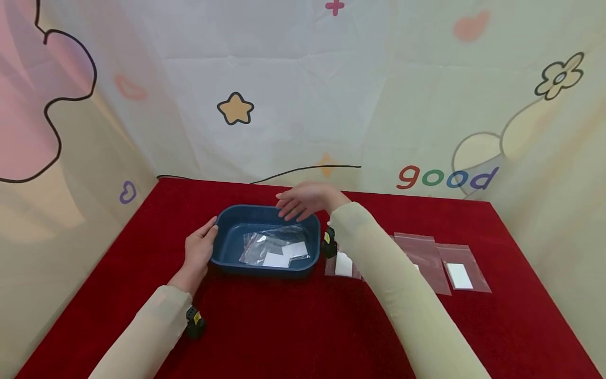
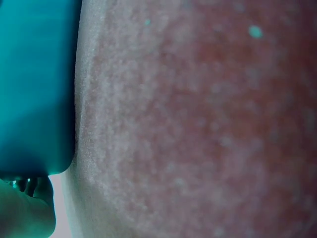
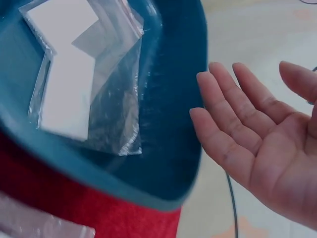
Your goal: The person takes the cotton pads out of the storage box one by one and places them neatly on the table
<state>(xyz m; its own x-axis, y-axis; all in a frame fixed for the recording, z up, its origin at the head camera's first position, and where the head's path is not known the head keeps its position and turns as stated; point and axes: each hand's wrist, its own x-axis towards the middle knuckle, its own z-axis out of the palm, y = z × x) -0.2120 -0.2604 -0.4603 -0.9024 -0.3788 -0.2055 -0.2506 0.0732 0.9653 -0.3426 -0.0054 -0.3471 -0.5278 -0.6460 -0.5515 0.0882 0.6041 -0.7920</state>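
A blue plastic basin [image 1: 265, 271] stands on the red cloth, also filling the upper left of the right wrist view. My left hand [image 1: 198, 250] grips its left rim, thumb at the edge and fingers along the outer side. Inside lie clear zip bags [image 1: 258, 247] with white cards [image 3: 69, 94], overlapping each other. Over the basin's far right edge hovers my right hand [image 1: 303, 201], palm up with loosely extended fingers and nothing in it. In the left wrist view, part of the left hand [image 2: 25, 210] shows below the basin's wall [image 2: 34, 89].
To the right of the basin, several more zip bags [image 1: 423, 255] lie on the red cloth [image 1: 284, 326], one with a white card [image 1: 459, 276] inside. The right forearm partly covers some of them. A printed curtain [image 1: 293, 105] hangs behind the table.
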